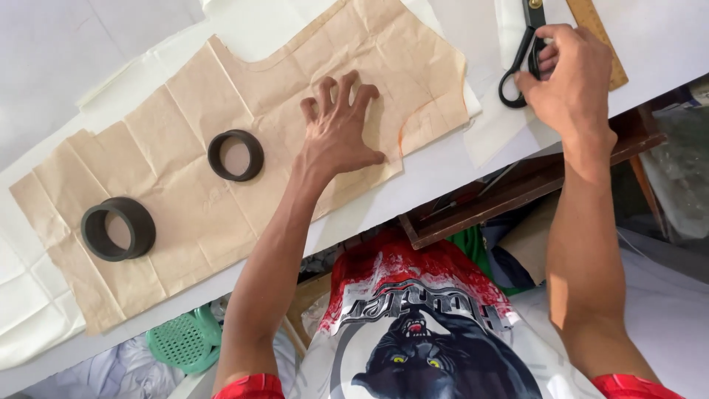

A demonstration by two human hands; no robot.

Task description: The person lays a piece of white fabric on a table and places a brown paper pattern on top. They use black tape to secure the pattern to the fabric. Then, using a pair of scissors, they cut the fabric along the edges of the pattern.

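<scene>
- The left hand is pressed flat on the brown paper pattern, its fingers spread wide apart and its grip closed on nothing.
- The paper pattern is laid across white fabric on the white surface, running from the lower left up toward the upper right.
- An orange curved line is seen on the pattern just beside the left thumb.
- The right hand is placed on the black scissors, its fingers curled around the handle loops, so the grip is clamped on them.
- The scissors are lying on the surface to the right of the pattern, touching a wooden ruler or lying just beside it.
- Two black rings are set on the pattern: a smaller ring near the left wrist and a larger ring well apart, toward the left end.
- A green plastic stool is seen below the surface edge.
</scene>
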